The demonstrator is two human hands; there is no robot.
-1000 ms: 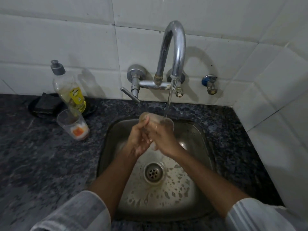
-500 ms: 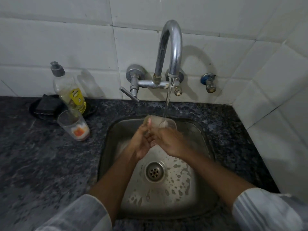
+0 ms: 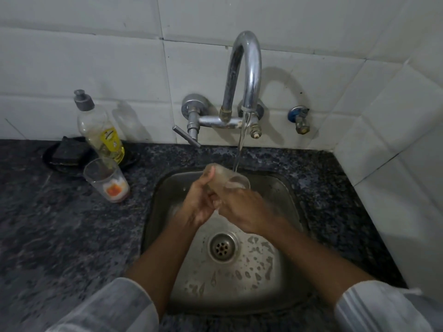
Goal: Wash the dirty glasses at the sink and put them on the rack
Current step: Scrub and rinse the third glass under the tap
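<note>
A clear glass (image 3: 224,179) lies tilted on its side above the steel sink (image 3: 282,188), right under the stream running from the curved tap (image 3: 247,68). My left hand (image 3: 200,202) grips its base end, thumb on top. My right hand (image 3: 244,207) wraps the lower side near the mouth, which faces right. A second glass (image 3: 106,179) with orange residue at its bottom stands upright on the counter left of the sink. No rack is in view.
A dish soap bottle (image 3: 100,130) stands against the tiled wall behind the dirty glass, next to a dark sponge (image 3: 66,153) on a black dish. The dark granite counter (image 3: 60,236) surrounds the sink. A tiled side wall (image 3: 395,188) rises on the right.
Both hands have turned the glass under the water; its mouth now points more to the right, and my left thumb has shifted on top of it.
</note>
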